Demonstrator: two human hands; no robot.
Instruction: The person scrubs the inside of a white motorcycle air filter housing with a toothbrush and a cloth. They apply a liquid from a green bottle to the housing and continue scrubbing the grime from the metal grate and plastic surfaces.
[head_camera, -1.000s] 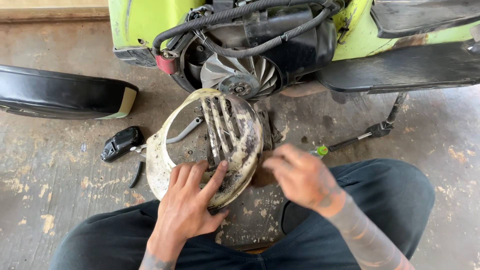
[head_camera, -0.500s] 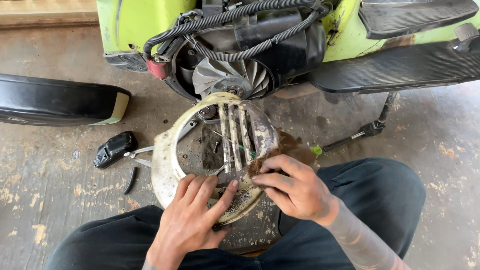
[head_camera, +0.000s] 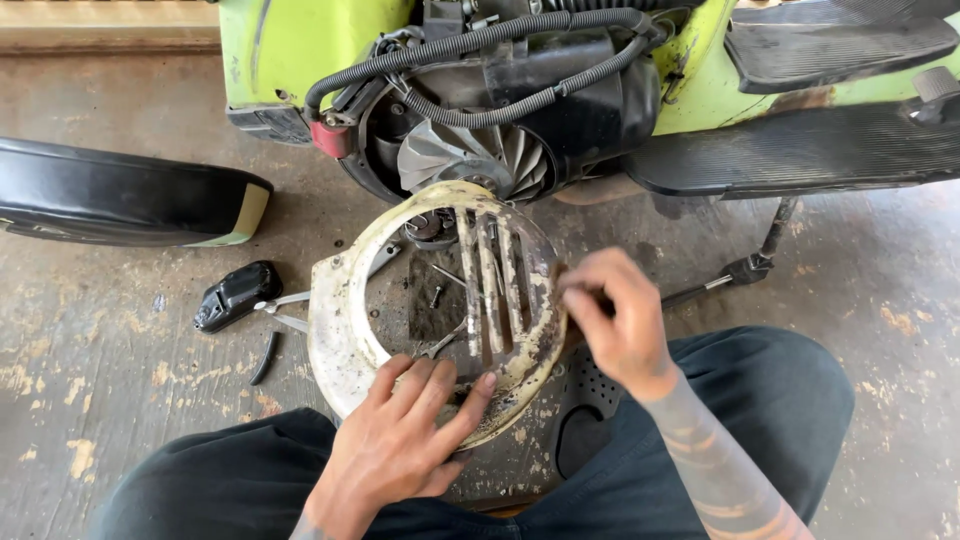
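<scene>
Two hands work a round, cream-painted fan cover (head_camera: 440, 310) at frame centre, already off the green scooter (head_camera: 700, 70), whose finned fan (head_camera: 480, 160) stands bare above. Left hand (head_camera: 405, 440) lies spread on its grimy lower rim; right hand (head_camera: 615, 320) pinches the slatted right edge. Pliers (head_camera: 275, 310) lie left on the concrete floor (head_camera: 90, 400).

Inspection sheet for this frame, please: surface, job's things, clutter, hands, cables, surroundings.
Surface: worn concrete floor, paint flecks.
Job's things: dirty cream fan cover with slatted grille, tilted up off the floor.
Clutter: black part, small bolt, short black tube piece.
Hands: left hand flat on the cover's lower rim; right hand at its right edge, grip unclear.
Cables: ribbed black hose over the engine.
Surroundings: green scooter with exposed fan; black seat on the floor.
</scene>
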